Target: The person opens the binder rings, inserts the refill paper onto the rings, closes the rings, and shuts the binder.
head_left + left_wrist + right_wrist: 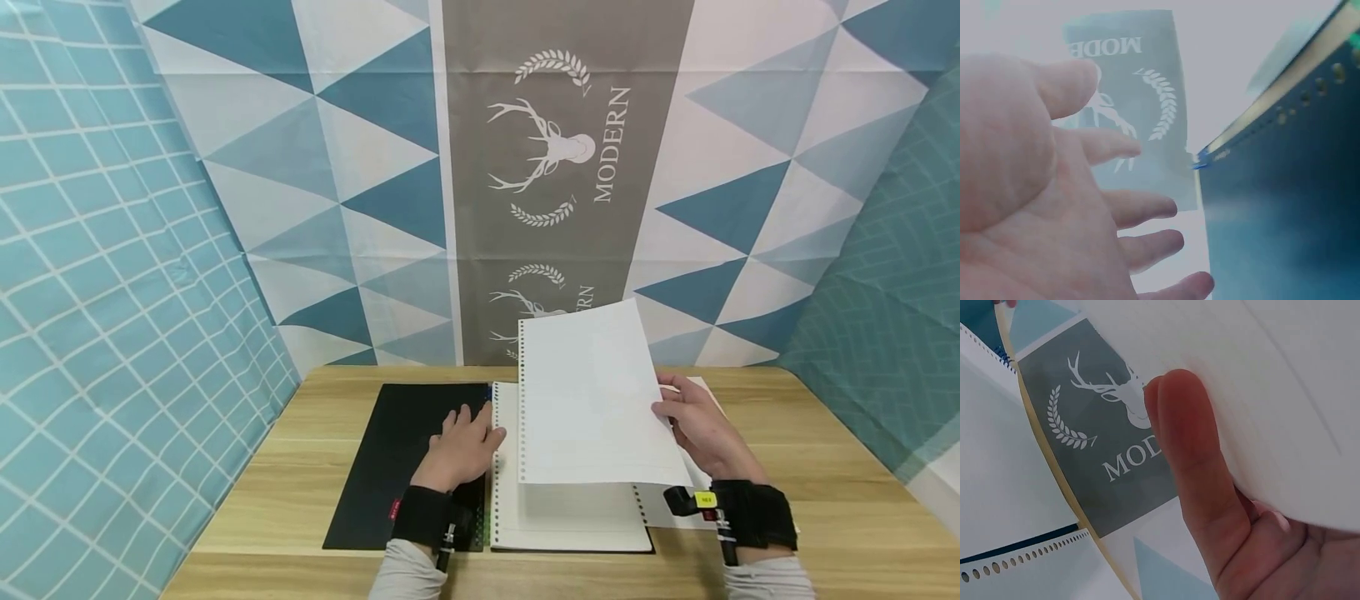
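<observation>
A black-covered ring notebook [405, 467] lies spread flat on the table, with a stack of white punched pages [570, 525] on its right half. My left hand [463, 450] rests over the cover's inner edge by the binding, fingers spread and thumb toward the pages. In the left wrist view that hand's fingers [1147, 209] hold nothing. My right hand [705, 429] pinches a loose white sheet [585, 400] by its right edge, lifted above the pages with its punched holes on the left. The right wrist view shows the thumb [1188, 419] on the sheet.
Beneath the right hand, more white punched paper [663, 512] lies on the table to the right of the notebook. The wooden table [277, 500] ends at a patterned cloth backdrop [390, 192]. Each wrist wears a black strap [765, 515] with a camera.
</observation>
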`<state>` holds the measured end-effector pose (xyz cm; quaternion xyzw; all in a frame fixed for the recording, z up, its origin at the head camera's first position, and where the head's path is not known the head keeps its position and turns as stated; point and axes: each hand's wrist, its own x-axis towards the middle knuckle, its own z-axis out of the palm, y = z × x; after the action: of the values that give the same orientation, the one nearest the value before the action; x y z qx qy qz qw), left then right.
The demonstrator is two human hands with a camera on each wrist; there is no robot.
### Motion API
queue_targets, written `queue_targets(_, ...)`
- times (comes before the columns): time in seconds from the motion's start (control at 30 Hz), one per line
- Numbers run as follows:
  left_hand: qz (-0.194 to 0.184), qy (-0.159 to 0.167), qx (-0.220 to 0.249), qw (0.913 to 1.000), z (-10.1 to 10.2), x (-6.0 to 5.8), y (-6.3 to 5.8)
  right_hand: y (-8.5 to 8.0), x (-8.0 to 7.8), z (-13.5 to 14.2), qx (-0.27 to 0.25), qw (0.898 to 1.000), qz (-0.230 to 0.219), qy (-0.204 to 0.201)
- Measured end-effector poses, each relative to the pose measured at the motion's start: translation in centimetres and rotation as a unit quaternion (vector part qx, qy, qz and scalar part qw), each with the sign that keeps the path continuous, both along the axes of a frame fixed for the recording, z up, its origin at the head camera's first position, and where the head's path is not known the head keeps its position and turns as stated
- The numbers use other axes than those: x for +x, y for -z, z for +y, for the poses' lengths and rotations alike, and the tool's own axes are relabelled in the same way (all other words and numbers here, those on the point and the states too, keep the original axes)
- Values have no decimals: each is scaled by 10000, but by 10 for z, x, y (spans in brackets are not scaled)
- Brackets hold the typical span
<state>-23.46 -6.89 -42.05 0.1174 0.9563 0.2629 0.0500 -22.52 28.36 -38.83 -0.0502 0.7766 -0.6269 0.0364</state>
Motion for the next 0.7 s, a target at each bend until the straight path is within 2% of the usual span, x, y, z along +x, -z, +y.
queue_targets(0.37, 290, -66, 337, 9990, -8, 3, -18, -3, 1, -8, -57, 9997, 124, -219)
queue_targets(0.7, 255, -108, 407, 9988, -10, 4, -21, -5, 2, -17, -23, 9993, 28, -379)
